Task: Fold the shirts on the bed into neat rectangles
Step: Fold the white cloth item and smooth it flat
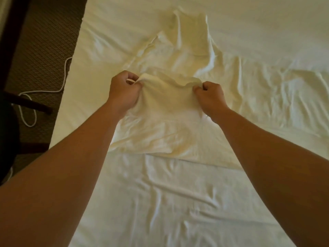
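A cream-white shirt (165,122) lies spread on the white bed sheet (178,202) in the middle of the view, its far part (190,38) rumpled and stretching away from me. My left hand (122,93) pinches the shirt's raised fold at its left end. My right hand (210,97) pinches the same fold at its right end. The fold is lifted a little off the bed between both fists. The shirt's near edge lies flat below my wrists.
The bed's left edge (71,82) runs diagonally beside a dark patterned carpet (44,32). A white cord (30,111) loops on the floor there, near dark furniture legs (26,102). Wrinkled sheet spreads to the right (284,97).
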### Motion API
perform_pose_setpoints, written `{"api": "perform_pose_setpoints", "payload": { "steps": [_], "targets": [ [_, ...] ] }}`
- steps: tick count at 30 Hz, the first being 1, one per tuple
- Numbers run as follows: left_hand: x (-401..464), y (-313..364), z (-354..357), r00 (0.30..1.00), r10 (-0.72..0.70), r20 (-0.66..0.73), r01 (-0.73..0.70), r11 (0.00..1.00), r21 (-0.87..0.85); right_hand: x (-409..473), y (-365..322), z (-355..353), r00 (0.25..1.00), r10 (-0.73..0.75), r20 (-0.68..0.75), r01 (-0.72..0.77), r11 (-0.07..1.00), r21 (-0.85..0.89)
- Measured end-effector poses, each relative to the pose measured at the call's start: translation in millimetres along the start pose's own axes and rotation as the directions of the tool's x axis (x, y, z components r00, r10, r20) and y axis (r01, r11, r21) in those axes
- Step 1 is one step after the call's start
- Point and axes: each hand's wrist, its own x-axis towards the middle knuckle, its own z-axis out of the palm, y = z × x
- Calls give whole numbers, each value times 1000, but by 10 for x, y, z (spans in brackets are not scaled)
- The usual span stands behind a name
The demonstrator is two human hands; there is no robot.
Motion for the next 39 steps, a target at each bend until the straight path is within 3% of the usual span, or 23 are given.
{"api": "perform_pose_setpoints", "payload": {
  "steps": [4, 7, 9, 12, 17, 20, 22, 25, 29, 32, 34, 36, 39],
  "targets": [
    [142, 18, 24, 999, -21, 35, 18, 997, 70, 104, 22, -13, 998, 66, -24, -67, 996, -66],
    [175, -60, -29, 998, -41, 41, 33, 984, 176, 100, -43, 52, 998, -64, -2, 62, 959, -277],
    [143, -85, -84, 998, -38, 54, 22, 965, 263, 113, -128, 124, 953, -291, 86, 293, 811, -506],
    [5, -110, -187, 1000, 16, -7, -13, 953, 304, 178, -311, 315, 832, -507, 223, 526, 594, -609],
    [-565, -507, -438, 984, 78, -162, -12, 927, 375, 248, -588, 725, 734, -602, 316, 649, 482, -588],
    [-902, -863, -528, 974, 146, -176, -37, 860, 509, 295, -682, 851, 591, -633, 500, 758, 222, -613],
    [-1078, -1052, -545, 964, 161, -210, -10, 814, 581, 321, -705, 888, 566, -634, 527, 752, 135, -646],
    [-1258, -1254, -523, 964, 93, -249, 78, 797, 599, 333, -724, 888, 616, -646, 451, 686, 158, -710],
    [-1337, -1331, -561, 967, -53, -248, 162, 882, 442, 350, -830, 811, 722, -622, 303, 615, 376, -693],
    [-1283, -1296, -650, 958, -67, -277, 168, 919, 357, 414, -866, 835, 795, -545, 266, 535, 423, -731],
    [-1224, -1268, -663, 947, -71, -313, 196, 899, 391, 422, -813, 891, 816, -531, 228, 496, 440, -748],
    [-1198, -1209, -614, 931, -20, -365, 205, 855, 476, 382, -709, 933, 783, -608, 132, 485, 463, -742],
    [-1253, -1092, -448, 904, 278, -324, 11, 743, 669, 127, -578, 919, 608, -794, -22, 588, 469, -659]
  ]
}}
